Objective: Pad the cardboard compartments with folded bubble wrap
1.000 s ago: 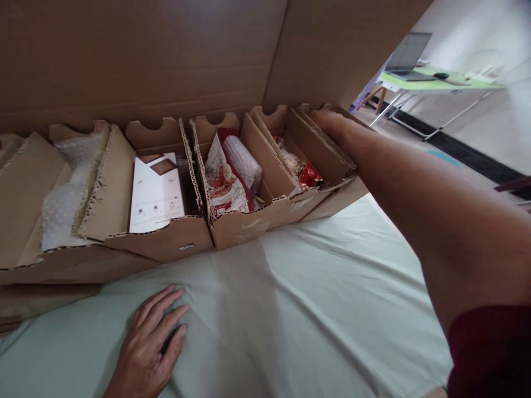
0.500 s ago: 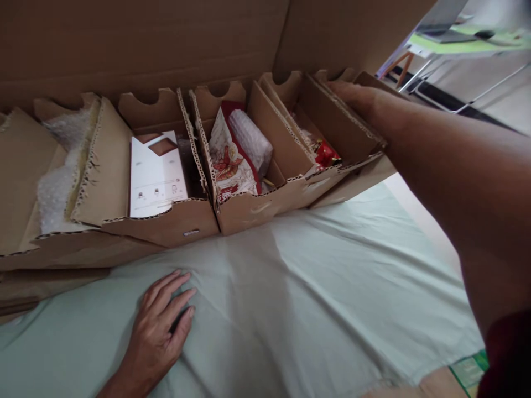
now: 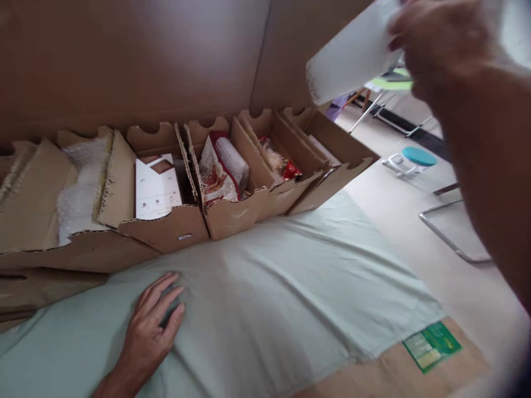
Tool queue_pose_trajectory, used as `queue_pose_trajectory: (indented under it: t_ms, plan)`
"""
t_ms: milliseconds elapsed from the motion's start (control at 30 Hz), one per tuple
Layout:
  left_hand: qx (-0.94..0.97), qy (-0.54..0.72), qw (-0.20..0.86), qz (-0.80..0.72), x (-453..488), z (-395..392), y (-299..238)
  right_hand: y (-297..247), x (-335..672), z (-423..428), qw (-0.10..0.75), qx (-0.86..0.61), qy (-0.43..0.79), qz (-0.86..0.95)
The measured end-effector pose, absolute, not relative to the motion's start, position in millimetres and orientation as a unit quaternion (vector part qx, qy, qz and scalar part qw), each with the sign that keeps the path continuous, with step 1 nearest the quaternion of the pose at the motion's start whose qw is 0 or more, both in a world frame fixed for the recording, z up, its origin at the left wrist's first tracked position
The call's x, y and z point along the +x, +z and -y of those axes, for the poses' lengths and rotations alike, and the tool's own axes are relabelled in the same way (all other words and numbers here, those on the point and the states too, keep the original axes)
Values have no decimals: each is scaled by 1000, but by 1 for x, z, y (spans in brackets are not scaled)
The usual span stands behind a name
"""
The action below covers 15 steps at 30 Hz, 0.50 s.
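Observation:
My right hand (image 3: 440, 41), raised at the upper right, grips a long white package (image 3: 352, 52); its kind is blurred by motion. It hangs tilted above the rightmost cardboard bin (image 3: 332, 185). My left hand (image 3: 149, 326) lies on the pale green cloth (image 3: 249, 309), fingers apart and holding nothing. In the row of cardboard bins behind it are a white box (image 3: 157, 193), a red and white food packet (image 3: 218, 177) beside a bubble-wrapped item (image 3: 233, 160), and red and gold packets (image 3: 286, 166). Bubble wrap (image 3: 77, 193) fills a bin at the left.
A tall cardboard panel (image 3: 136, 61) rises behind the bins. On the floor to the right stand a teal-topped stool (image 3: 418, 156) and a metal-legged frame (image 3: 448, 243). A green-topped table (image 3: 390, 83) is farther back. A green printed card (image 3: 433, 345) lies by the cloth's edge.
My right hand has come up out of the rightmost bin with the white package in it. The view has shifted, showing more floor at the right. My left hand stays on the cloth.

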State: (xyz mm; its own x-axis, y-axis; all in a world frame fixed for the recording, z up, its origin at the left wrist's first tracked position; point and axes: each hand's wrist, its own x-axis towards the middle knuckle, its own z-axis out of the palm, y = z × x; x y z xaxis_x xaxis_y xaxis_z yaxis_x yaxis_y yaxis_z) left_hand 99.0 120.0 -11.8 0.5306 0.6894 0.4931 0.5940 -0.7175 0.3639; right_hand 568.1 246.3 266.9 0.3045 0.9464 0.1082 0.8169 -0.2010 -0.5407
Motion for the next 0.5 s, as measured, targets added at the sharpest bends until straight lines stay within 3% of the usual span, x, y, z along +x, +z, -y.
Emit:
queue_pose_trajectory:
  t_ms: [133,300,433,500]
  plan:
    - [858,330,89,-382,99,-110,27,265,528,-156,333,-706,179,600]
    - [820,322,277,-383,123,-89,86,217,455,-82,415,-578,343,614]
    - [726,297,515,-346,154,-76,99,185,411,-58,366,-493,438,657]
    - [697,236,578,-352,154,-76,96,185,412,-61,334,-501,407,687]
